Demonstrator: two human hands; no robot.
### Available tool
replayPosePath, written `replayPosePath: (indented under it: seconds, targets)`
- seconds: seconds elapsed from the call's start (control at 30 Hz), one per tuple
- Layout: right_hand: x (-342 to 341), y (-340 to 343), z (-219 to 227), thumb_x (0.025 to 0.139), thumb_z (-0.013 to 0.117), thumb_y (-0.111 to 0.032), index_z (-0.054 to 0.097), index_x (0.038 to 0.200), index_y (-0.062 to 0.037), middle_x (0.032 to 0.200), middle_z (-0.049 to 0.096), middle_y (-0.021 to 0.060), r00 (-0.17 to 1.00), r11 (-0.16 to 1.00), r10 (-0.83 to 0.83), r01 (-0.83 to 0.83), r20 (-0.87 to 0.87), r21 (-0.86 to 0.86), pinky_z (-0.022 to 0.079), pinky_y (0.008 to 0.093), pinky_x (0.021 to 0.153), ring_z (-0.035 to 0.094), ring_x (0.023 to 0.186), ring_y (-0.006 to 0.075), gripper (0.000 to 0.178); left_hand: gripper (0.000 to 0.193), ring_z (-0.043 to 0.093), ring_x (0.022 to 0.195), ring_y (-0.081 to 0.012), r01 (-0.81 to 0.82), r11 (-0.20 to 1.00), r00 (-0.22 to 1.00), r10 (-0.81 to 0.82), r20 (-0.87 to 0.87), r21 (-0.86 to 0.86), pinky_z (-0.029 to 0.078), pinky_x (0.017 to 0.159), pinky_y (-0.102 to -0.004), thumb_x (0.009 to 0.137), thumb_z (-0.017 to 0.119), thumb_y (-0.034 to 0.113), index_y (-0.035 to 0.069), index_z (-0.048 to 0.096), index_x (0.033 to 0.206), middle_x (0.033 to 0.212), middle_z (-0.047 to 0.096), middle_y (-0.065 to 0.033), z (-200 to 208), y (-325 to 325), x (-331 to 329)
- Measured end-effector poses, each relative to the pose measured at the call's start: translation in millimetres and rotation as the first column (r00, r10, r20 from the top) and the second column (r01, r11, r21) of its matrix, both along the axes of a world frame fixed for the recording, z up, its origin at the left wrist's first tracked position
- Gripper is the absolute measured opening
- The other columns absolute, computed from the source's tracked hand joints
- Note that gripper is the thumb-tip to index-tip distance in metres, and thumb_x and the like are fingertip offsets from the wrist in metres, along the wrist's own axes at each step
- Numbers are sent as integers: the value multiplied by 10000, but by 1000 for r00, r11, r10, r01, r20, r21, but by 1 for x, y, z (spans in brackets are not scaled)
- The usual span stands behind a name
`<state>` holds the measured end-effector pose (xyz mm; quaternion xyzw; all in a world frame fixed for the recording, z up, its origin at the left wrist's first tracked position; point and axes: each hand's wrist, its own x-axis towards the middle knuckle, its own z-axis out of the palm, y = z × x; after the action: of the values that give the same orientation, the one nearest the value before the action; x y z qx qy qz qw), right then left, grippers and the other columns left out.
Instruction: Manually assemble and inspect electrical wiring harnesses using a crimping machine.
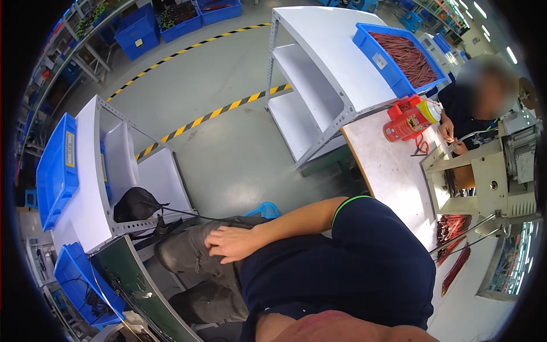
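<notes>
My right hand [233, 243] lies on the upper thigh of my grey-brown trousers [196, 245], fingers slightly bent and apart, with nothing held. Its forearm runs back to a navy sleeve with a bright green edge. A thin dark cord passes just beyond the hand, leading from a black bag-like bundle [137, 205] on the lower left beside the white shelf. My left hand is out of sight. Past my right arm, a blue stool [268, 210] partly shows.
At right, a white worktable [384, 154] holds a red spray can [407, 122], red-handled scissors [420, 146] and a machine [493, 182]. A co-worker sits behind it. A blue bin of reddish wires [404, 60] tops a white shelf unit [325, 40]. Blue bins [60, 171] stand left.
</notes>
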<state>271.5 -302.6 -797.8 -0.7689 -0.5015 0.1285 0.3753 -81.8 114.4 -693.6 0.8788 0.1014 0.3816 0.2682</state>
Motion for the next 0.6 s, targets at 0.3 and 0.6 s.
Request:
replayPosePath:
  seconds: [0.3,0.6]
  targets:
    - [24,-16,-12,824,709,-393,541,1258,27,1156,487,168,974,915,-70,-23,-217,-402,502,431,857,523,1085,335,627,310,626,940,-342,226,973,959,-214,185,-51,471,907,-406,881,626,155,-77,677,1080,1065,676,-242,-38,28,-8]
    - [25,-21,-5,749,773,-421,542,1217,72,1182,497,194,974,911,221,-191,42,-365,501,433,868,548,1058,344,718,307,627,934,-336,432,901,852,-393,345,-42,474,902,-402,875,626,147,-76,677,1080,1062,678,-237,-48,38,-17]
